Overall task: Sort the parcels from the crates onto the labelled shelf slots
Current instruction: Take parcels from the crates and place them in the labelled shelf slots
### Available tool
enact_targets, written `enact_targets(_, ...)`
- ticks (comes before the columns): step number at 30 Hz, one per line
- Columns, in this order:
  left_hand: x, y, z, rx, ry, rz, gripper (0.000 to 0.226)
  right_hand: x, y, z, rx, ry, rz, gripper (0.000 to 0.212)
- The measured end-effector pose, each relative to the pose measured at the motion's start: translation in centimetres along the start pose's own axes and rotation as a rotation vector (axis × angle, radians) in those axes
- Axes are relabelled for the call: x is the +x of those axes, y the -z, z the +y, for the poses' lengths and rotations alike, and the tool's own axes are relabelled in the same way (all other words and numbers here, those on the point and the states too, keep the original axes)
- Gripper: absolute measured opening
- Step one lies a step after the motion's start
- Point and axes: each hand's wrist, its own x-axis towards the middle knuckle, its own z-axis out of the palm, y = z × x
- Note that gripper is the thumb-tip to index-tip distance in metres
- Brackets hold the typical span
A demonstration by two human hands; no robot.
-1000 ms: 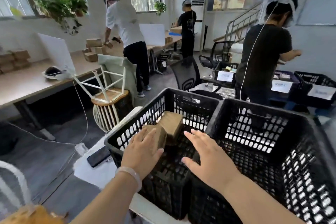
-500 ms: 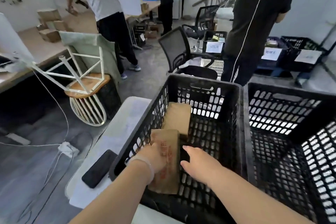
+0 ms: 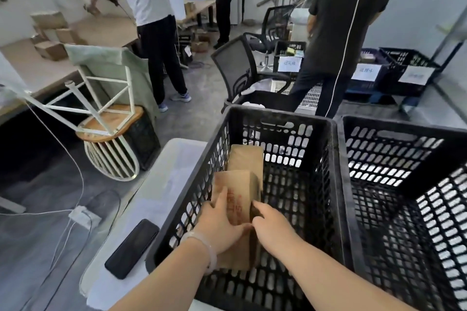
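The parcel (image 3: pixel 236 199) I'm after sits lower centre, inside the left crate (image 3: pixel 278 116), its long axis running up the frame and its red-printed face toward me. My left hand (image 3: pixel 219 225) clasps that face, and my right hand (image 3: pixel 274 228) curls round its right edge. A second parcel (image 3: pixel 246 158) waits behind. Neither is shelved yet, I judge, and no slots show.
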Motion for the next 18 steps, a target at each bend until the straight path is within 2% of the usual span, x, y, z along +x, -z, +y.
enact_targets(3, -0.2, 0.4, 1.0, -0.151, -0.047, 0.112, 0.114, -1.7, 1.6, -0.9, -0.003, 0.155, 0.097, 0.051)
enact_targets(6, -0.2, 1.8, 1.9, -0.361, -0.167, 0.125, 0.110, -2.7, 4.0, -1.7, 0.004, 0.278, 0.162, 0.049)
enact_targets(9, -0.4, 4.3, 3.0, -0.681, -0.199, 0.022, 0.081, -3.2, 7.1, -2.5, 0.203, 0.311, 0.324, 0.046)
enact_targets(11, -0.6, 5.2, 3.8, -0.928, -0.178, -0.081, 0.064, -3.4, 8.9, -2.9, 0.367, 0.234, 0.419, 0.045)
enact_targets(13, -1.1, 5.6, 4.9, -1.143, -0.184, -0.191, 0.054, -3.6, 10.1, -3.1, 0.621, 0.091, 0.333, 0.047)
enact_targets(15, -1.4, 5.6, 6.0, -1.331, -0.168, -0.300, 0.049, -4.1, 11.0, -3.0, 0.902, -0.037, 0.063, 0.051)
enact_targets(16, -1.7, 5.5, 6.5, -1.386, -0.154, -0.334, 0.043, -4.6, 11.4, -3.1, 0.961, -0.058, -0.023, 0.048)
enact_targets(18, -1.9, 5.1, 7.2, -1.336, -0.153, -0.297, 0.033, -5.0, 12.0, -2.8, 0.923, -0.018, -0.007, 0.041)
